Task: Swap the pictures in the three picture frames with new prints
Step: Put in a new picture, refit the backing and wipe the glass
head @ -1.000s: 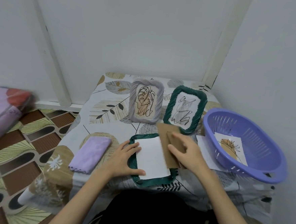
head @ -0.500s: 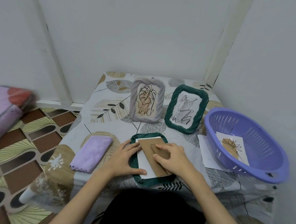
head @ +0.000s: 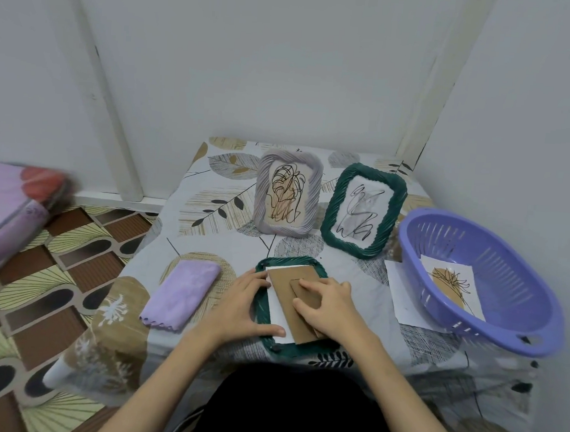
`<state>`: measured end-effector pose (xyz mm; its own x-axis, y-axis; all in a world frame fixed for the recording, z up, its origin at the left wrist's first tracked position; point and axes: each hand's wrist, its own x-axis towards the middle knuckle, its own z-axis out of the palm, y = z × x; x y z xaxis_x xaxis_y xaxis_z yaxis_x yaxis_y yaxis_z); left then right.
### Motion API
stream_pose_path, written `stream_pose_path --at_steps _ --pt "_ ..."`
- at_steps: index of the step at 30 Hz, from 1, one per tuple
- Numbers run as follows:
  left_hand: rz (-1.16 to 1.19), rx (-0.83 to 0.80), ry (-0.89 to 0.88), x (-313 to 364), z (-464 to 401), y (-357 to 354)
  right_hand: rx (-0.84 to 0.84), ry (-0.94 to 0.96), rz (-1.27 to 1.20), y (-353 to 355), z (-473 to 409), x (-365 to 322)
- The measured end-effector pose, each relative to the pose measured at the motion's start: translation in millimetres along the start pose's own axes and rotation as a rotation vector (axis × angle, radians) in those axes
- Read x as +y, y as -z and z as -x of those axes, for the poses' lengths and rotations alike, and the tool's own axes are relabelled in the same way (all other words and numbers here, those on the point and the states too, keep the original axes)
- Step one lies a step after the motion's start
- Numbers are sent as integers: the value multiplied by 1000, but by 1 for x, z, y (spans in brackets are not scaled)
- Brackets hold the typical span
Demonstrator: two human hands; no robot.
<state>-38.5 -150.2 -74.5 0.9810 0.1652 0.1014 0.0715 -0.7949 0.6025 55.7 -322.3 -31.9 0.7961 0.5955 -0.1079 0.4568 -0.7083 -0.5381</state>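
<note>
A green woven frame (head: pixel 293 262) lies face down at the table's near edge. In it sits a white print (head: pixel 279 308), largely covered by a brown backing board (head: pixel 284 278). My right hand (head: pixel 330 301) lies flat on the board and presses it down. My left hand (head: pixel 245 302) rests on the frame's left side, thumb along the print's lower edge. Behind them a grey frame (head: pixel 289 193) and a second green frame (head: pixel 363 210) stand upright, each showing a line drawing.
A purple basket (head: pixel 481 283) at the right holds a print with a brown shape (head: pixel 452 285). Under its near-left edge lies a white sheet (head: pixel 403 291). A folded lilac cloth (head: pixel 182 293) lies left of my hands. Walls close in behind and to the right.
My right hand has slid the brown board left from beside the frame onto the white print and now presses it there. My left hand has stayed on the frame.
</note>
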Motion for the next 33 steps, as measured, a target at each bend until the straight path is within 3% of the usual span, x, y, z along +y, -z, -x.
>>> stream_pose_path --at_steps 19,33 --pt "150 -82 62 1 2 11 75 -72 50 -21 -3 -18" --pt "43 -110 40 -1 -4 9 52 4 64 -23 -3 -10"
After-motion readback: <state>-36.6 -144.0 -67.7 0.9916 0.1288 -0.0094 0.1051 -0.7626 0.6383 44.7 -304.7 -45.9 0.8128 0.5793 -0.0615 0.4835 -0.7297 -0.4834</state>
